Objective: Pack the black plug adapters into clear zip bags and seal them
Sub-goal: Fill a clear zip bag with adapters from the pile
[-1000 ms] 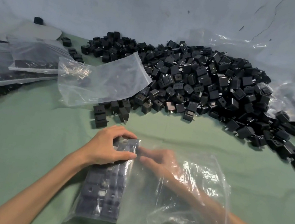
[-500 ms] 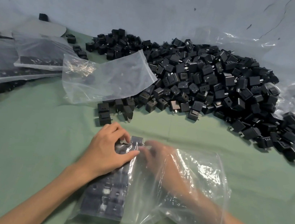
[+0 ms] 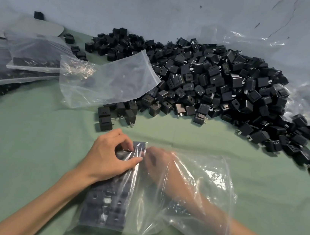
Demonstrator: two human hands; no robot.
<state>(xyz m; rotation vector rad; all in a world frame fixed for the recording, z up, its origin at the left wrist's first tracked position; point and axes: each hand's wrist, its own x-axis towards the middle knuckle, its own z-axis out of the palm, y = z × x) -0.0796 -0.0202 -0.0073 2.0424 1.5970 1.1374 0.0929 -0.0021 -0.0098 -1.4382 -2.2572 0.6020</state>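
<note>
Left hand (image 3: pixel 112 157) pinches zip bag (image 3: pixel 206 186) over adapter row (image 3: pixel 106 208) running bottom-to-centre of frame; right hand (image 3: pixel 157 157) inside bag just beside, grip unclear.

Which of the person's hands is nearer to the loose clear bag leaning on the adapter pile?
Left. The left hand lies below the loose bag, outside the work bag, gripping its adapter row. The right hand sits farther right, inside that work bag.
</note>
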